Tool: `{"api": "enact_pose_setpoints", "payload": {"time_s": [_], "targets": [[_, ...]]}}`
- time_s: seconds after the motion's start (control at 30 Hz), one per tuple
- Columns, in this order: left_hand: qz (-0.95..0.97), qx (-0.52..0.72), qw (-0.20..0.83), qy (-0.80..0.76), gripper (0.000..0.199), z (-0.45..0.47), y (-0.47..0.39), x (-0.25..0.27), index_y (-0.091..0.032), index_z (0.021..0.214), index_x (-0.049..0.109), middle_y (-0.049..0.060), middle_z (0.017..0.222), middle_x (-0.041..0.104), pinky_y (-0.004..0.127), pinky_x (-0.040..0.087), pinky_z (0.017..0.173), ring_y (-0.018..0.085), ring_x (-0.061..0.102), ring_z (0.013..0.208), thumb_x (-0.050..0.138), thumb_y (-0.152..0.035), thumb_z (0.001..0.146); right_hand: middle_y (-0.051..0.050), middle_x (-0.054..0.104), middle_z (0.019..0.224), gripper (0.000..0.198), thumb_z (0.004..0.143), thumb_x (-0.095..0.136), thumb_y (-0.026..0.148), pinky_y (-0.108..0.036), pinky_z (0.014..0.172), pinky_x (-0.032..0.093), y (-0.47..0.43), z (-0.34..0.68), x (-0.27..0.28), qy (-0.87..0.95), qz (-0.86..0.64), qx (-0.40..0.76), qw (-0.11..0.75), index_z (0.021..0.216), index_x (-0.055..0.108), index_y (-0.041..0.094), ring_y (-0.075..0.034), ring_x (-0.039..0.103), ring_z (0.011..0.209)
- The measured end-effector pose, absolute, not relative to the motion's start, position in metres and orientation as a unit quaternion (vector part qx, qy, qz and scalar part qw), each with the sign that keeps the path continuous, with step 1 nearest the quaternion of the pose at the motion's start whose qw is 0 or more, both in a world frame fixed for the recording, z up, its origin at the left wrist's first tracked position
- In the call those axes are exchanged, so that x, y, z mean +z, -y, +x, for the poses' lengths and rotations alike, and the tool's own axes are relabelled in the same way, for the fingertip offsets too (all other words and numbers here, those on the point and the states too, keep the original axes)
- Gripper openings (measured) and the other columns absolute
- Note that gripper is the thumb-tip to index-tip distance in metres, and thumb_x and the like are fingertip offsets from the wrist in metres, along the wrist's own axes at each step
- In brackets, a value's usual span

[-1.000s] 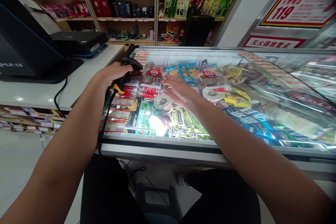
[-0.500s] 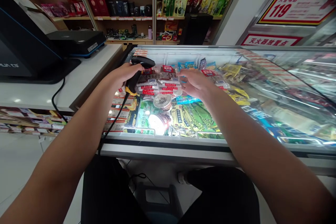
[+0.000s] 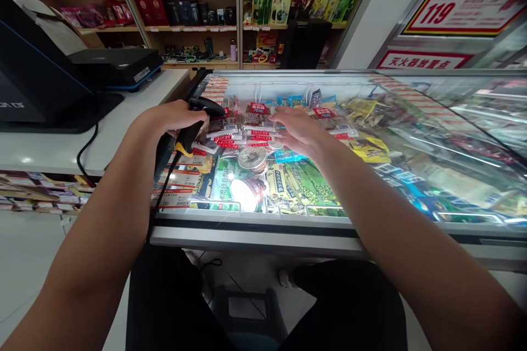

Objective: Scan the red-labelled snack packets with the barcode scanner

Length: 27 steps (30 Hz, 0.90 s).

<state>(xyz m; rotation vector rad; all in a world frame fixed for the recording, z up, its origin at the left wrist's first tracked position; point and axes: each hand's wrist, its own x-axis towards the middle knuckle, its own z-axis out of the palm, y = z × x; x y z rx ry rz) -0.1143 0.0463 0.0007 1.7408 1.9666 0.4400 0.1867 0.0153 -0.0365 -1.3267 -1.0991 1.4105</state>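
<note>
A black and yellow handheld barcode scanner (image 3: 190, 134) is in my left hand (image 3: 171, 116), with the thumb over its upper handle. The scanner's cable hangs down past the freezer's front edge. My right hand (image 3: 298, 129) is closed at the right edge of a clear plastic packet (image 3: 258, 116) with a red label, its fingertips on the wrapper. The thumb side is partly hidden. Similar packets (image 3: 224, 127) lie just left, close to the scanner. Below them sit a round lidded tub (image 3: 252, 159) and green bags (image 3: 225, 181).
The chest freezer (image 3: 263, 237) holds many bagged goods. A counter (image 3: 132, 115) on the left carries a black terminal (image 3: 33, 77) and a flat black device (image 3: 117, 63). Stocked shelves (image 3: 185, 27) stand behind. A stool (image 3: 247, 312) is between my legs.
My left hand and the scanner have moved left, uncovering more of the packets. My right hand has shifted slightly left, farther over the packet edge.
</note>
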Motion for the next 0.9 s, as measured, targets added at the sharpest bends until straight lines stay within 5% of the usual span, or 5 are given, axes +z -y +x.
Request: {"api": "enact_pose_setpoints", "payload": {"time_s": [0.1, 0.27, 0.53, 0.8, 0.9], "targets": [[0.638, 0.115, 0.236, -0.724, 0.044, -0.104, -0.041, 0.002, -0.021, 0.081, 0.076, 0.013, 0.079, 0.075, 0.039, 0.055, 0.065, 0.032, 0.074, 0.073, 0.076, -0.062, 0.067, -0.007, 0.044, 0.163, 0.055, 0.084, 0.075, 0.023, -0.053, 0.117, 0.043, -0.016, 0.188, -0.039, 0.468, -0.541, 0.553, 0.426, 0.136, 0.058, 0.028, -0.029, 0.044, 0.148], [0.617, 0.192, 0.358, -0.674, 0.032, -0.088, -0.035, -0.002, -0.021, 0.088, 0.074, 0.011, 0.080, 0.075, 0.038, 0.055, 0.065, 0.031, 0.076, 0.073, 0.073, -0.049, 0.074, -0.009, 0.051, 0.158, 0.057, 0.087, 0.073, 0.022, -0.052, 0.117, 0.043, -0.017, 0.189, -0.038, 0.464, -0.561, 0.542, 0.420, 0.142, 0.058, 0.027, -0.028, 0.048, 0.145], [0.574, 0.258, 0.408, -0.662, 0.034, -0.074, -0.034, -0.006, -0.021, 0.100, 0.070, 0.009, 0.089, 0.077, 0.036, 0.054, 0.066, 0.030, 0.077, 0.075, 0.075, -0.042, 0.073, -0.012, 0.047, 0.161, 0.064, 0.091, 0.070, 0.025, -0.045, 0.112, 0.048, -0.016, 0.191, -0.035, 0.498, -0.592, 0.481, 0.412, 0.152, 0.051, 0.022, -0.028, 0.053, 0.140], [0.637, 0.245, 0.276, -0.677, 0.037, -0.082, -0.031, 0.003, -0.021, 0.084, 0.071, 0.006, 0.070, 0.068, 0.030, 0.041, 0.054, 0.022, 0.063, 0.062, 0.074, -0.056, 0.072, -0.023, 0.052, 0.152, 0.091, 0.089, 0.075, 0.045, -0.045, 0.097, 0.056, -0.024, 0.200, -0.048, 0.583, -0.634, 0.349, 0.369, 0.164, 0.035, 0.012, -0.034, 0.066, 0.120], [0.616, 0.332, 0.329, -0.634, 0.034, -0.071, -0.026, 0.005, -0.020, 0.093, 0.071, 0.006, 0.076, 0.069, 0.030, 0.045, 0.054, 0.021, 0.063, 0.062, 0.072, -0.048, 0.075, -0.024, 0.053, 0.151, 0.094, 0.088, 0.075, 0.049, -0.046, 0.101, 0.054, -0.024, 0.200, -0.048, 0.598, -0.650, 0.314, 0.349, 0.164, 0.036, 0.009, -0.035, 0.065, 0.122]]}}
